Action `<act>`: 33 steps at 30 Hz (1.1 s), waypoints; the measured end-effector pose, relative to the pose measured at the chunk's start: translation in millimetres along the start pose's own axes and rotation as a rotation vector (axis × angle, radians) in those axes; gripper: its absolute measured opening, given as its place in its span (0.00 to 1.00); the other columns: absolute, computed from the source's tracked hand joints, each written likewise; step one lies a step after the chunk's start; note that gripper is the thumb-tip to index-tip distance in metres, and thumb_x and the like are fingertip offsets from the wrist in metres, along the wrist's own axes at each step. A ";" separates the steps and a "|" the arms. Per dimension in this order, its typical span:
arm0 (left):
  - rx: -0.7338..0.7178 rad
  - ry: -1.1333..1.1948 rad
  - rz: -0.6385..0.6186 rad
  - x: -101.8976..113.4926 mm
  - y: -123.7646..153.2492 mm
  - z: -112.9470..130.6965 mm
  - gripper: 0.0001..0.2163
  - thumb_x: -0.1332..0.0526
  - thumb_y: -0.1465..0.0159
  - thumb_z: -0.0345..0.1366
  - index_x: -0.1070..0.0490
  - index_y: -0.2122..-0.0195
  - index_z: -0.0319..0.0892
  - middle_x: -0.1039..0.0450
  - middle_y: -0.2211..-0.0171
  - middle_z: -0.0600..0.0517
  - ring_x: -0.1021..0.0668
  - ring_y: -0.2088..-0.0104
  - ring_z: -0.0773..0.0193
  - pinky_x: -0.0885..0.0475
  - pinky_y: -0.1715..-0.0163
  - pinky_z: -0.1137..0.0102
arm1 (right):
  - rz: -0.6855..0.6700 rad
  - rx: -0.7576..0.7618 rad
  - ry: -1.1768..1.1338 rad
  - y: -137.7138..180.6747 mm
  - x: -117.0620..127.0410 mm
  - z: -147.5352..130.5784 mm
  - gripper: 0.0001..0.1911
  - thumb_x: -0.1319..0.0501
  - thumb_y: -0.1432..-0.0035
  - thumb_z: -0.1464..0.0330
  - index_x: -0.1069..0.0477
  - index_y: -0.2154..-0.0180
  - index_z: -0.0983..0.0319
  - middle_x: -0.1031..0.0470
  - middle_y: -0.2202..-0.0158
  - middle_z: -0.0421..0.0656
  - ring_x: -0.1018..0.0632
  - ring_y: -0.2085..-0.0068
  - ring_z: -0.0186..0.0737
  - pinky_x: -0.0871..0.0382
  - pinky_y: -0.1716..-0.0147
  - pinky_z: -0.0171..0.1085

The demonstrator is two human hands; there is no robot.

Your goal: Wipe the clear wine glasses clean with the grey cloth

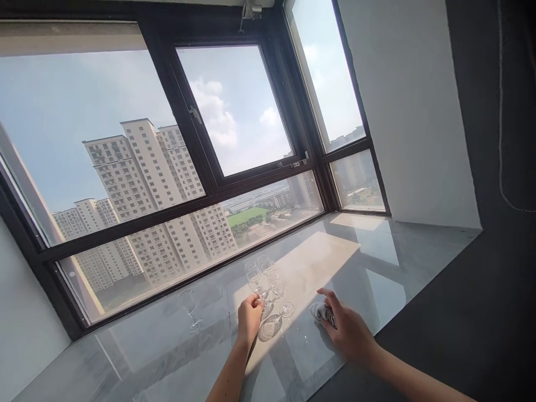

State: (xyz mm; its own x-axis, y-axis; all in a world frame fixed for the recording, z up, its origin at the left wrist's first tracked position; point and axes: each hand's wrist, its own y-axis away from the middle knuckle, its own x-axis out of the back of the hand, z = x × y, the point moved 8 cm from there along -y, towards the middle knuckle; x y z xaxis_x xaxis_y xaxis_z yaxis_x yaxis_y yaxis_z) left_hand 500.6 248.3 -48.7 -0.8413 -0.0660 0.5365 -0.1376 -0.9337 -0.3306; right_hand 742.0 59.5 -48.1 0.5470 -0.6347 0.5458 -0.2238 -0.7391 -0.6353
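Several clear stemmed glasses [276, 285] stand close together on the glossy window sill [335, 265]. My left hand [250, 319] is at the near side of this group, thumb and fingers pinched at the stem of one glass; the exact grip is partly hidden. My right hand [349, 329] is closed around a bunched grey-and-white cloth [321, 314], its index finger stretched out above the cloth. It is to the right of the glasses, apart from them. A single stemmed glass [192, 312] stands by itself on the left.
A dark-framed window [218, 192] with handles runs behind the sill. The sill's front edge [412, 304] slants up to the right, with a dark area beyond it. A white wall [412, 111] rises at the right, and a thin cord [500, 111] hangs farther right.
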 end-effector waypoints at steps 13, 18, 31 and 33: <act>-0.151 -0.253 0.825 152.6 29.0 -7.3 0.14 0.44 0.44 0.36 0.35 0.56 0.43 0.34 0.57 0.45 0.31 0.51 0.51 0.37 0.47 0.55 | -0.027 0.014 0.038 4.2 0.4 3.6 0.24 0.48 0.42 0.71 0.41 0.43 0.59 0.21 0.61 0.48 0.20 0.65 0.45 0.31 0.72 0.36; 0.065 -0.238 1.003 214.0 37.1 -73.8 0.28 0.38 0.49 0.39 0.43 0.47 0.42 0.38 0.47 0.41 0.35 0.43 0.46 0.41 0.42 0.52 | -0.038 0.031 0.061 7.1 0.3 3.2 0.23 0.48 0.41 0.70 0.41 0.43 0.59 0.21 0.61 0.48 0.19 0.63 0.47 0.30 0.72 0.37; 0.468 -0.220 0.458 172.2 -21.9 -133.6 0.14 0.44 0.37 0.42 0.36 0.51 0.45 0.22 0.58 0.46 0.20 0.57 0.50 0.31 0.56 0.59 | -0.057 0.022 0.054 7.8 -6.1 5.9 0.24 0.50 0.41 0.72 0.43 0.42 0.58 0.21 0.55 0.51 0.19 0.57 0.48 0.26 0.66 0.39; 0.393 -0.227 0.413 168.7 -18.3 -121.5 0.11 0.48 0.35 0.42 0.32 0.56 0.46 0.21 0.60 0.47 0.19 0.59 0.52 0.29 0.60 0.63 | -0.050 0.024 0.056 8.0 -6.5 6.8 0.25 0.49 0.42 0.72 0.43 0.42 0.57 0.21 0.55 0.50 0.19 0.57 0.47 0.26 0.65 0.39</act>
State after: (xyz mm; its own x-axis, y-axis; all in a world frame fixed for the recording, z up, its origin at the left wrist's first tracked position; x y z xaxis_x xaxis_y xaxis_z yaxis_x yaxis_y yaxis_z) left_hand 297.6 297.0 -46.5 -0.6454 -0.4835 0.5914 0.4159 -0.8718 -0.2588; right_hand 742.0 59.2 -60.5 0.5105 -0.6096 0.6065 -0.1781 -0.7649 -0.6190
